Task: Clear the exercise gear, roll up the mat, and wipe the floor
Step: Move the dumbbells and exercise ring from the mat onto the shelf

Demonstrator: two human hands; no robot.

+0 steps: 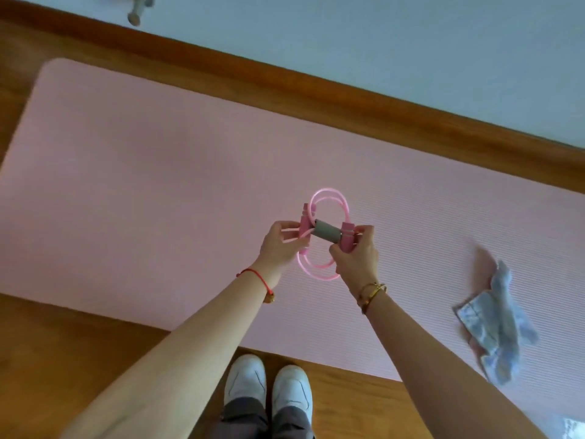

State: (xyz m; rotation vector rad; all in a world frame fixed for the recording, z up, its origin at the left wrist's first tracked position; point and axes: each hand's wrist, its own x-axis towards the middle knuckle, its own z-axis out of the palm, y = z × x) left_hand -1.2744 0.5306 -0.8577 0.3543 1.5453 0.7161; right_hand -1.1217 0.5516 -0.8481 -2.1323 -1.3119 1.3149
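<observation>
Fingers (283,224) of left hand (280,245) and right hand (357,255) grip jump rope (326,231), partly hiding its handles (305,223).

Position: I had the head camera high above the shoes (247,381).
Facing: steeply down and forward, toward the wall (411,42).
Nearness: mat (158,185) lay well below, filling mid-frame.

a blurred grey object (136,14) is cut off by the top edge, the mat (158,185) by the right.
</observation>
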